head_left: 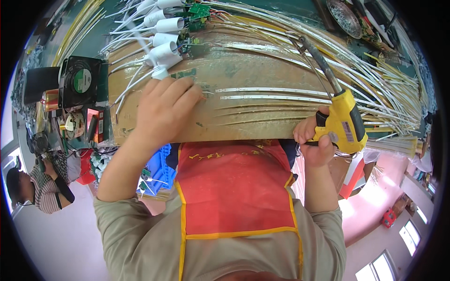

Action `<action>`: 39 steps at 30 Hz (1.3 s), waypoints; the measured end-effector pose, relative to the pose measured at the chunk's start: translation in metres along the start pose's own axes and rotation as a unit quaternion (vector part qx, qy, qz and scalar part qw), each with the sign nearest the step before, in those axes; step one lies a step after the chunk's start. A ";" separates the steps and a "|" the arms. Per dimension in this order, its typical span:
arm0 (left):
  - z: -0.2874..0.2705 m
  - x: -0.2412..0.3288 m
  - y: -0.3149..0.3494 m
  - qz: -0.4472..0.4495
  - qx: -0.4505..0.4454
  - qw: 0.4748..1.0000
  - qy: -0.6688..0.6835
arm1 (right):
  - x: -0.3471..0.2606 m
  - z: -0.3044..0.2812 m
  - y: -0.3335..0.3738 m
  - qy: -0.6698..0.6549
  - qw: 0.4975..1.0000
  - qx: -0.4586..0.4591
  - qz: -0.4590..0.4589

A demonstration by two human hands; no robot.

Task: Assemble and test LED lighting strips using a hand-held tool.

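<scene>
My left hand point(168, 105) lies over the board with its fingers closed. Fine wires point(206, 92) come out at its fingertips, beside the left ends of two white LED strips point(262, 89). A white plastic housing point(160, 72) touches its knuckles; whatever lies under the palm is hidden. Wrapped round the grip of a yellow and black soldering gun point(348, 122) is my right hand point(315, 139). The gun's metal barrel point(323, 63) points up and away, its tip above more strips at the far side. Small green circuit boards point(199, 10) stick out of several white housings point(165, 40).
A brown work board point(206, 126) lies on the green table. Bundles of strips point(389, 100) spread over the right side. At the left stand a black fan point(79, 82) and small boxes. A metal dish point(344, 18) sits far right. Another person point(47, 187) works at the left.
</scene>
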State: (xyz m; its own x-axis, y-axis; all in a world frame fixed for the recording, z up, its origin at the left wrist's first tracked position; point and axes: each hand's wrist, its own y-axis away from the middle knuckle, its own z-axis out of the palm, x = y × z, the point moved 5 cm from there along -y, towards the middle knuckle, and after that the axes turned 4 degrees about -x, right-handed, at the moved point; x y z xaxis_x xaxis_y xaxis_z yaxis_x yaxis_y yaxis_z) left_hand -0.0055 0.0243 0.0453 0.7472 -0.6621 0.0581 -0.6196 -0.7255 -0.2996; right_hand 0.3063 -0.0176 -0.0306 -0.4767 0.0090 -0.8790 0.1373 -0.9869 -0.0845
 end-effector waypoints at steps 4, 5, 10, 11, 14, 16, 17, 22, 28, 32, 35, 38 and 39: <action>0.013 0.001 0.008 -0.057 -0.001 0.998 0.015 | -0.003 0.001 0.000 0.033 0.999 0.013 -0.015; 0.013 0.000 0.008 -0.071 -0.007 0.997 0.012 | -0.002 0.000 0.001 0.035 0.999 0.014 -0.017; 0.013 -0.002 0.010 -0.101 -0.049 0.994 0.018 | -0.001 -0.001 0.004 -0.008 0.999 0.031 -0.016; 0.014 -0.002 0.011 -0.100 -0.049 0.994 0.020 | 0.000 0.000 0.003 -0.007 0.999 0.027 -0.018; 0.015 -0.006 0.009 -0.106 0.007 0.994 0.031 | -0.002 0.001 0.001 -0.003 1.000 0.022 -0.019; 0.017 -0.006 0.011 -0.110 0.017 0.993 0.038 | -0.001 0.000 0.001 -0.004 1.000 0.024 -0.015; 0.017 -0.008 0.011 -0.113 0.024 0.992 0.041 | -0.001 0.000 0.000 -0.006 1.000 0.021 -0.013; 0.018 -0.002 0.007 -0.072 0.042 0.996 0.008 | 0.000 -0.002 0.001 -0.009 1.000 0.011 0.014; 0.021 -0.001 0.001 -0.036 0.021 0.999 -0.002 | -0.003 0.001 0.000 0.001 1.000 0.017 0.022; 0.025 0.001 0.000 -0.022 0.018 0.999 0.018 | -0.003 0.004 0.004 0.009 0.999 0.015 0.034; 0.026 0.000 -0.003 -0.030 0.027 0.998 0.049 | -0.004 0.009 0.005 0.040 0.998 0.004 0.044; 0.023 0.001 -0.003 -0.042 0.024 0.997 0.065 | -0.004 0.024 0.017 0.052 0.996 -0.039 0.064; 0.025 0.001 -0.002 -0.048 0.028 0.996 0.066 | -0.002 0.029 0.022 0.055 0.995 -0.049 0.065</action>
State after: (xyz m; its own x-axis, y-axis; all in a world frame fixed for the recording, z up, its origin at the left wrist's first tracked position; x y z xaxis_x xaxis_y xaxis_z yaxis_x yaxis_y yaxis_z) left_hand 0.0025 0.0291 0.0223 0.7621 -0.6117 0.2121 -0.5298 -0.7775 -0.3387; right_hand 0.2852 -0.0438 -0.0174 -0.3511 -0.0954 -0.9315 0.2788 -0.9603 -0.0067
